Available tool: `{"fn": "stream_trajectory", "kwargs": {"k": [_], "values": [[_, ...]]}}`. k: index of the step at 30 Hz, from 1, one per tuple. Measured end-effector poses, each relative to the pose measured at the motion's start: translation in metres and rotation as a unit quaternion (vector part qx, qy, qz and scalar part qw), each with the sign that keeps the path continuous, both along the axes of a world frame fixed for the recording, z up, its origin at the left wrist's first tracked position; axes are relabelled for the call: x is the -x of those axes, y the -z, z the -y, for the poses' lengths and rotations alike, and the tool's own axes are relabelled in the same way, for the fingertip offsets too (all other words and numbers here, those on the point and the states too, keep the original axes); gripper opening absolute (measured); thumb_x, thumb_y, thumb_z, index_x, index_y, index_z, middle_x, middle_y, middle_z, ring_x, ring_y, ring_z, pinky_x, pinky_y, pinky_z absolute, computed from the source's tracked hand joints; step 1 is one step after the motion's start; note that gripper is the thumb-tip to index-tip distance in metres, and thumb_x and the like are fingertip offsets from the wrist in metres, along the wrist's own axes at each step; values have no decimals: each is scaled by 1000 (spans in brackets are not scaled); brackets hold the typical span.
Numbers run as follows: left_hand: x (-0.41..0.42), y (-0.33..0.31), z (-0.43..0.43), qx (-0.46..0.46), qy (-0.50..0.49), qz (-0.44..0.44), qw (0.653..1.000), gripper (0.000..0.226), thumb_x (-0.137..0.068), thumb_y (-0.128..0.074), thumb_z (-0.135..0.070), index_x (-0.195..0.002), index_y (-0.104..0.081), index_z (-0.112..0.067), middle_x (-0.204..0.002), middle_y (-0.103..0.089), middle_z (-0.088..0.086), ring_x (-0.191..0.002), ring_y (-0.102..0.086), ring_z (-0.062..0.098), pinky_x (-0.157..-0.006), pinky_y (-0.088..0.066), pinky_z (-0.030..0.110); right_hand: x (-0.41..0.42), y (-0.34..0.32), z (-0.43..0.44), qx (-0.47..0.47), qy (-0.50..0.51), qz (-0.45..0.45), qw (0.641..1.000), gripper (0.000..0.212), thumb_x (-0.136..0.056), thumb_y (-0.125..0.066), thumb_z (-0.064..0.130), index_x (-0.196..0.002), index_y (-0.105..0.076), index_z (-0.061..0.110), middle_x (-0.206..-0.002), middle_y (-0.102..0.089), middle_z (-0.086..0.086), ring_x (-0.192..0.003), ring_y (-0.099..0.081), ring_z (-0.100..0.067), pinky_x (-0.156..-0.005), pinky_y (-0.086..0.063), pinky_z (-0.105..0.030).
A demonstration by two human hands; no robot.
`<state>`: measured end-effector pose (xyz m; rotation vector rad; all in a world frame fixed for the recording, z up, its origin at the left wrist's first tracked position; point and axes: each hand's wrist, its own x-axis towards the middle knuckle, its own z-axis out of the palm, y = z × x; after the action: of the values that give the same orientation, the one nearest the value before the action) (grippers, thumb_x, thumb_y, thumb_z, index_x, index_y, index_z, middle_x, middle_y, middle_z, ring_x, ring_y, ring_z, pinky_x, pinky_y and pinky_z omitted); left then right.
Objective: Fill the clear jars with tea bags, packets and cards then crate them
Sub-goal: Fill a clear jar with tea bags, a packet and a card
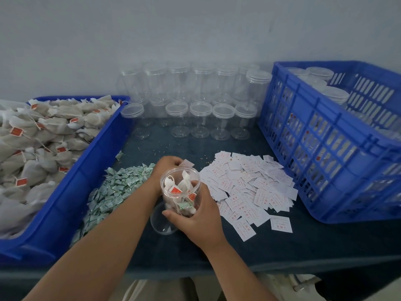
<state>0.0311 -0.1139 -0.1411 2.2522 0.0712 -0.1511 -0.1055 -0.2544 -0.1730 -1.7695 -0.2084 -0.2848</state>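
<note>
My right hand [198, 216] grips a clear jar [181, 187] near the table's front middle; the open jar holds tea bags with red tags and a green packet. Just behind the jar's rim, my left hand [167, 166] pinches a white card [187, 164]. A loose clear lid [161, 220] lies on the table below the jar. Tea bags [41, 135] fill the blue tray [86, 170] on the left. Green packets [115, 190] are heaped left of the jar, white cards [249, 185] to its right.
Several empty lidded clear jars [199, 101] stand in rows at the back against the wall. A blue slatted crate [325, 148] at the right holds several closed jars. The dark table's front edge [282, 266] runs below my arms.
</note>
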Motion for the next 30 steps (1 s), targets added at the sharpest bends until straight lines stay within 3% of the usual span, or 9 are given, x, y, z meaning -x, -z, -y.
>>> {"fn": "stream_trajectory", "kwargs": {"k": [5, 8, 13, 16, 19, 22, 26, 28, 30], "values": [[15, -46, -18, 47, -87, 85, 991, 11, -99, -70, -30, -92, -78, -29, -73, -75, -15, -63, -67, -2, -57, -47, 17, -1, 0, 0, -3, -4, -5, 1000, 73, -68, -95, 55, -128, -54, 50, -125, -70, 23, -117, -69, 0, -95, -58, -25], [28, -83, -30, 91, -63, 75, 991, 2, -92, -79, -33, -93, -78, -34, -82, -78, -19, -71, -72, -4, -62, -49, 17, 0, 1, 0, -8, -15, -9, 1000, 72, -70, -96, 53, -129, -55, 48, -125, -71, 23, -117, -70, -1, -93, -59, -25], [59, -126, -40, 66, 34, 53, 996, 8, -92, -76, -46, -87, -82, -44, -81, -78, -17, -58, -62, -7, -65, -46, 21, 0, -1, 0, -2, -12, -8, 1000, 73, -69, -96, 54, -129, -55, 49, -125, -71, 25, -116, -69, 1, -89, -56, -15], [77, -132, -34, -42, 132, 6, 990, 5, -83, -83, -52, -84, -82, -47, -92, -76, -25, -83, -66, -15, -75, -44, 21, 1, 0, -1, -5, -10, -11, 1000, 73, -69, -96, 54, -128, -55, 47, -123, -72, 23, -113, -72, -1, -87, -58, -19], [84, -121, -21, -186, 149, 18, 971, 10, -79, -88, -46, -82, -79, -44, -104, -65, -22, -92, -62, -6, -74, -40, 16, 3, -2, 0, 1, -6, -5, 1000, 71, -69, -95, 56, -127, -53, 50, -121, -71, 26, -111, -71, 1, -84, -55, -13], [88, -109, -15, -174, 131, 56, 974, 24, -78, -87, -50, -88, -69, -38, -105, -57, -16, -94, -58, 3, -72, -39, 19, 4, -3, 0, -3, -2, -7, 1000, 70, -69, -94, 56, -126, -54, 49, -120, -70, 27, -111, -70, 2, -84, -55, -12], [97, -96, -26, 9, -41, 165, 985, 25, -95, -64, -58, -92, -66, -33, -86, -67, -18, -77, -61, -5, -67, -42, 25, 5, -3, -1, -18, -2, -3, 1000, 71, -69, -96, 49, -127, -55, 46, -121, -71, 28, -114, -69, 4, -86, -53, -10], [107, -78, -41, -25, -105, 168, 980, 25, -99, -59, -54, -90, -66, -31, -80, -68, -14, -75, -63, -1, -67, -46, 30, 6, -3, -1, -20, -2, 0, 1000, 72, -70, -96, 49, -128, -54, 47, -122, -70, 28, -115, -69, 3, -88, -54, -12], [122, -49, -54, -137, -87, 93, 982, 28, -98, -59, -57, -87, -64, -32, -81, -68, -14, -78, -65, 5, -69, -50, 31, 6, -2, -2, -28, -1, -2, 1000, 73, -69, -95, 49, -130, -54, 43, -123, -72, 26, -117, -70, 0, -92, -57, -20]]}}
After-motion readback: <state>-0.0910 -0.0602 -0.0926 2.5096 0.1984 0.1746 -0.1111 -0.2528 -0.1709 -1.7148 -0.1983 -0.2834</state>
